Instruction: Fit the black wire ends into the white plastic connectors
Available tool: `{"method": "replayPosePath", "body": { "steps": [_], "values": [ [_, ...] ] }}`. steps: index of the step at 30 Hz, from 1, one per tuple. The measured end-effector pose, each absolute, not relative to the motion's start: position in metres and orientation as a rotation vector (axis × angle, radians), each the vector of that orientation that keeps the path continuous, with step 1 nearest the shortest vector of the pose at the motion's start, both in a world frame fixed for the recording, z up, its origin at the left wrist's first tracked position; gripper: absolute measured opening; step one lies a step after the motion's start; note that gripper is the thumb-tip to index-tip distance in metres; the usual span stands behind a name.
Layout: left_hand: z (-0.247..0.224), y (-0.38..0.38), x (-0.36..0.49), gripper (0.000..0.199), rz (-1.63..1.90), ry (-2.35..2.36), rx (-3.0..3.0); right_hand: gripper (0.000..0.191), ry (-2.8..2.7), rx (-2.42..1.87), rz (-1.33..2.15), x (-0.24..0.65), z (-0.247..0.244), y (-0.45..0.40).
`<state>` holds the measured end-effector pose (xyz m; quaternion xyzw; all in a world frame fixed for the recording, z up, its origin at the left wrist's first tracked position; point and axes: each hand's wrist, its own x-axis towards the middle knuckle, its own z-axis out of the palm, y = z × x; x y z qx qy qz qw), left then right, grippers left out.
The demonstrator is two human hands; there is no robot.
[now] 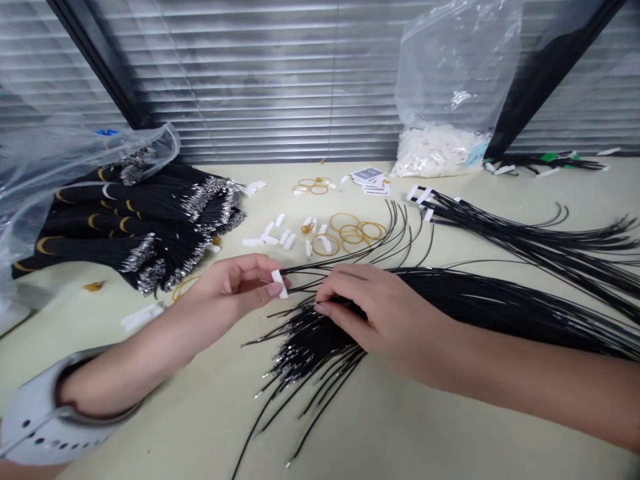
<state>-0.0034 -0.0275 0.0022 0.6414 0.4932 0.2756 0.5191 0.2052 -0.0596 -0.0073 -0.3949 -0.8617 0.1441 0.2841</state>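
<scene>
Between the thumb and fingers of my left hand (235, 287) is a small white connector housing (280, 284). Thin black wires run from the housing off to the right. My right hand (365, 303) is closed in a pinch over a large loose bundle of black wires (460, 300); what its fingertips hold is too small to make out. The bundle's metal-tipped ends (300, 350) fan out to the left and toward me, below both hands. Several loose white housings (270, 233) lie beyond my left hand.
Rubber bands (357, 233) and a stack of cards (370, 179) lie farther back. Tied black wire bundles (125, 220) sit in a plastic bag at the left. A clear bag of white pieces (435, 150) stands against the blinds. More wires with housings (500, 230) lie at the right.
</scene>
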Motion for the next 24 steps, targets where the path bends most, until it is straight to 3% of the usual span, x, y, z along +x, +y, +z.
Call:
{"method": "replayPosePath", "body": {
  "steps": [8, 24],
  "values": [
    [0.0, -0.026, -0.01, 0.027, 0.598, 1.281, 1.545, 0.019, -2.355, -0.993, -0.031, 0.212, -0.025, -0.048],
    [-0.002, -0.021, -0.014, 0.024, 0.623, 1.21, 1.51, 0.014, -2.39, -0.948, -0.091, 0.214, -0.03, -0.049]
  ]
}}
